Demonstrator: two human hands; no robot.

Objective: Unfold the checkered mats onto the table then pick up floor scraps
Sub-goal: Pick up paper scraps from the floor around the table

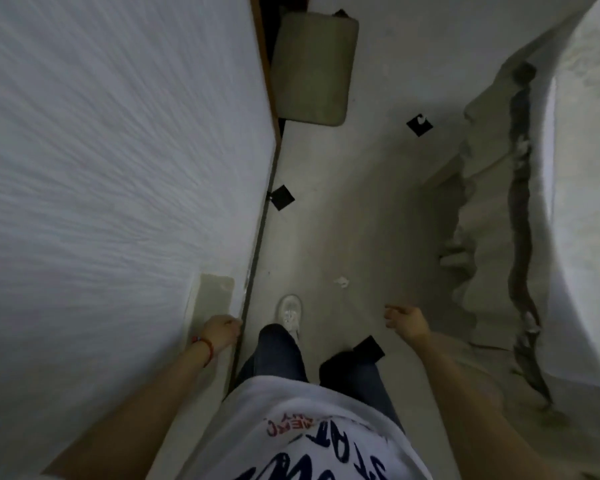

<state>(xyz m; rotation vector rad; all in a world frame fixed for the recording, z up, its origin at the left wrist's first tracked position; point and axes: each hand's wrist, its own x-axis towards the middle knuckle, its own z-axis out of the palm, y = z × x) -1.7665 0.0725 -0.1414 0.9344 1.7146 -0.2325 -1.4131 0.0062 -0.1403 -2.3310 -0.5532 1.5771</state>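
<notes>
My left hand (222, 332) rests with curled fingers against the edge of the white table (118, 168), next to a pale flat rectangle (212, 299) lying on it. No checkered pattern can be made out on the blurred tabletop. My right hand (406, 320) hangs over the floor, fingers loosely apart and holding nothing. Black square scraps lie on the grey floor: one far ahead (420, 125), one by the table edge (282, 197), one below my right hand (369, 348). A small white scrap (341, 281) lies ahead of my shoe (290, 311).
A padded stool seat (312, 64) stands ahead beside the table. Rumpled pale cloth with a dark strip (492, 220) hangs along the right, beneath a curved white surface (589, 202). A floor aisle runs between the two.
</notes>
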